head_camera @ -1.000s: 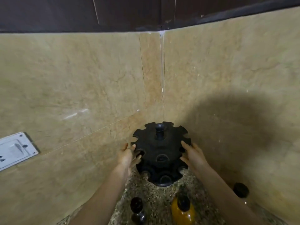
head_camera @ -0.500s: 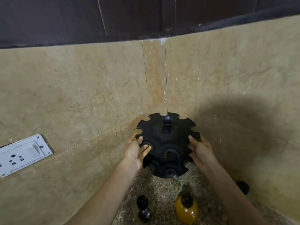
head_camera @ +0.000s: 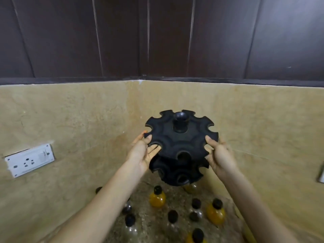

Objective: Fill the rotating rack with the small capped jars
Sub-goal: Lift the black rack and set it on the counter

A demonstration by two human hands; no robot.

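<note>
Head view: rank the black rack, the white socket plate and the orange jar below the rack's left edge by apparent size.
1. Black rack, though held up, likely nearer the camera.
2. Socket plate.
3. Orange jar.

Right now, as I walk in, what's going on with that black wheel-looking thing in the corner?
A person grips a black rack with both hands, the left hand on its left rim and the right hand on its right rim, in the corner of the beige walls. Every slot in view looks empty. Small capped jars stand on the speckled counter below, some yellow-filled, some clear, so none are loaded yet.
</note>
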